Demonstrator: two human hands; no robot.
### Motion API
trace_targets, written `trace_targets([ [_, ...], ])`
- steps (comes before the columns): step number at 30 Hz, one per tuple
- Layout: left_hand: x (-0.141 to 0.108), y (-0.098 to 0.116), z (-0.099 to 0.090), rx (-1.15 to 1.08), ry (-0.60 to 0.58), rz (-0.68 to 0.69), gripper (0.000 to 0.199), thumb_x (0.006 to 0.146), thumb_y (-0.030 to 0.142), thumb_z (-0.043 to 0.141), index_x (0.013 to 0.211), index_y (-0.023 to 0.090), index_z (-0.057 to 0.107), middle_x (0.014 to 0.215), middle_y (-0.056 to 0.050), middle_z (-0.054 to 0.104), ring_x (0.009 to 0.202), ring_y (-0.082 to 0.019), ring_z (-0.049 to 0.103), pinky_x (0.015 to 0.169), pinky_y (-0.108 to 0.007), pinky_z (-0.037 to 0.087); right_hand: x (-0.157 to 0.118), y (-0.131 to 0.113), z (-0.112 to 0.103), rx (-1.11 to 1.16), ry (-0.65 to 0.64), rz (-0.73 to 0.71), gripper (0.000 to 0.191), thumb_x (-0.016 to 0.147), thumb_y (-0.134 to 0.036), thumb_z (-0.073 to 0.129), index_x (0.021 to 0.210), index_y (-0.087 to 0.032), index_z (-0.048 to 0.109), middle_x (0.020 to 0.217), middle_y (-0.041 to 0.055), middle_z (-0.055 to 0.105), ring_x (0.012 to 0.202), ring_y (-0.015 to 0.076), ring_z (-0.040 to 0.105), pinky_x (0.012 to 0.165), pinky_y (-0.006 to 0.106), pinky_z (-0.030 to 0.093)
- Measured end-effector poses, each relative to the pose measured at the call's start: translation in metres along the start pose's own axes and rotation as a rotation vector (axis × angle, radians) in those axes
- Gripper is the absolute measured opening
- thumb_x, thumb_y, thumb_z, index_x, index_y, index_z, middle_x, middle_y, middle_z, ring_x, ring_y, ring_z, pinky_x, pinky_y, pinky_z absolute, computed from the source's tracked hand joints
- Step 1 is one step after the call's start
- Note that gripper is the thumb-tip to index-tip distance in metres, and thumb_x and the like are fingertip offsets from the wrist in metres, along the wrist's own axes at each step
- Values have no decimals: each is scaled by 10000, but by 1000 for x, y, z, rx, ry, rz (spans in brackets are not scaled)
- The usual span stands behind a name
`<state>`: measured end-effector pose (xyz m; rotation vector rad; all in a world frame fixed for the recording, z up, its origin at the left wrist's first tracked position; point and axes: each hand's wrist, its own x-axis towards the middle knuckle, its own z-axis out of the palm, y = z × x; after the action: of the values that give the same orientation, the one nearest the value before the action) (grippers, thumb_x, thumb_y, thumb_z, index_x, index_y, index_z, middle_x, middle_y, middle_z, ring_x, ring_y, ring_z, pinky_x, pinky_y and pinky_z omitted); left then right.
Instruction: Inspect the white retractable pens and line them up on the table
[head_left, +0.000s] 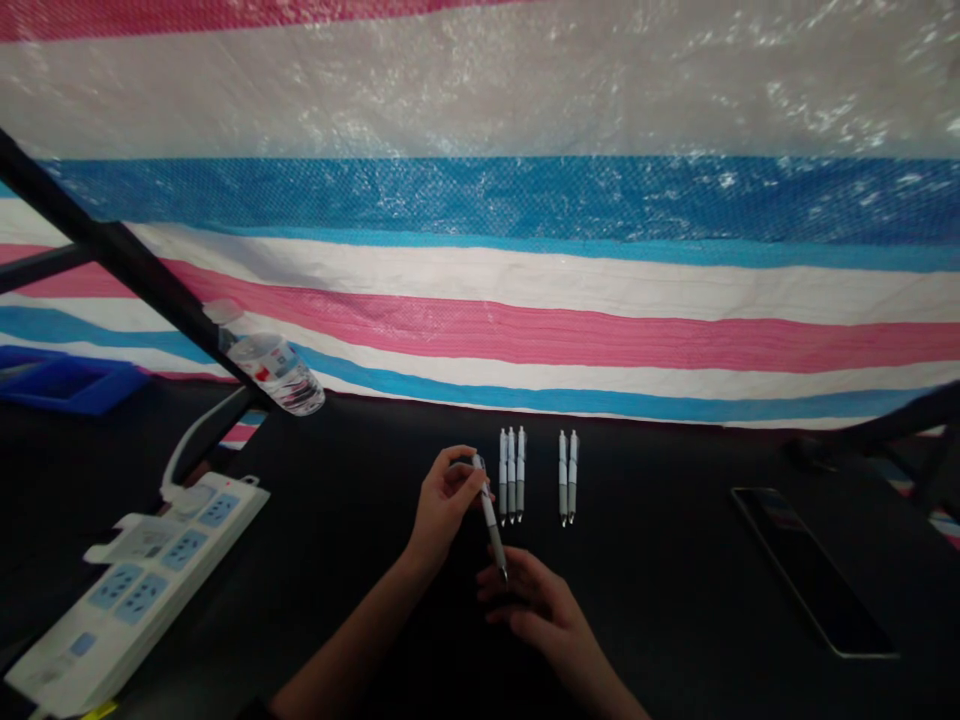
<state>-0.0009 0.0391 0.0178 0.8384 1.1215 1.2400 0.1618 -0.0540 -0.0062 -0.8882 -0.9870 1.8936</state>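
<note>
My left grip pinches a white retractable pen near its upper end; my right grip lies loosely spread just below the tip. It should feel light, stiff and slick: I'd hold mid-barrel

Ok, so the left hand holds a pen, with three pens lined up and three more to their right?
No, the head view shows two pens right of the three pens, not three. The left hand does hold a pen.
</note>
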Motion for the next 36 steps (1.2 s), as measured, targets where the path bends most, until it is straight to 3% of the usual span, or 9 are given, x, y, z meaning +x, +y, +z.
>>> trace_targets([
  [6, 37, 12, -3, 164, 6, 109, 477, 703, 358, 779, 1112, 206, 588, 723, 8, 695, 585, -156, 658, 502, -228, 534, -2, -4, 2, -95, -33, -18, 422, 737, -188, 628, 1159, -196, 654, 1049, 104, 712, 960, 254, 659, 843, 417, 503],
  [13, 70, -3, 1, 326, -34, 148, 376, 680, 249, 765, 1045, 201, 691, 737, 14, 688, 484, -113, 626, 446, -197, 515, -2, -9, 3, -180, -50, 4, 325, 746, -157, 588, 1053, -186, 691, 942, 72, 731, 900, 233, 674, 823, 375, 497],
  [18, 54, -6, -2, 322, -5, 136, 377, 710, 232, 747, 1077, 185, 677, 815, -6, 682, 518, -113, 669, 485, -203, 542, -4, -18, -2, -436, 91, -111, 339, 777, -106, 522, 1061, -195, 685, 933, 77, 733, 888, 244, 680, 823, 388, 509],
  [20, 42, -4, -6, 328, -7, 83, 397, 719, 252, 748, 1100, 178, 664, 860, -24, 683, 556, -140, 700, 503, -231, 563, -6, -27, -9, -666, 171, -224, 355, 814, -88, 508, 1099, -215, 678, 974, 83, 725, 922, 251, 675, 858, 402, 508],
  [24, 20, -5, -16, 285, -95, -61, 455, 775, 291, 715, 1193, 154, 602, 954, -91, 713, 687, -199, 744, 638, -322, 603, -6, -46, -28, -1126, 173, -384, 523, 834, -21, 439, 1281, -240, 598, 1197, 104, 665, 1115, 267, 609, 968, 435, 487],
  [28, 13, -10, -19, 233, -147, -62, 456, 775, 298, 718, 1188, 145, 600, 1021, -138, 736, 775, -224, 743, 725, -362, 589, 5, -46, -50, -1612, 175, -514, 637, 792, 50, 429, 1372, -190, 539, 1327, 125, 621, 1286, 307, 493, 1060, 490, 405],
  [32, 9, -9, -19, 283, -130, -7, 407, 790, 298, 685, 1166, 161, 614, 1038, -127, 734, 814, -234, 736, 751, -379, 572, 19, -38, -64, -1880, 156, -616, 472, 876, 1, 464, 1295, -175, 592, 1256, 133, 664, 1218, 321, 543, 1013, 524, 418],
  [36, -4, -5, -19, 351, -117, 48, 345, 816, 274, 629, 1144, 168, 618, 1017, -98, 724, 824, -227, 725, 767, -372, 557, 21, -37, -67, -1878, 110, -698, 292, 912, -65, 526, 1148, -179, 654, 1107, 94, 707, 1084, 271, 612, 971, 456, 484],
])
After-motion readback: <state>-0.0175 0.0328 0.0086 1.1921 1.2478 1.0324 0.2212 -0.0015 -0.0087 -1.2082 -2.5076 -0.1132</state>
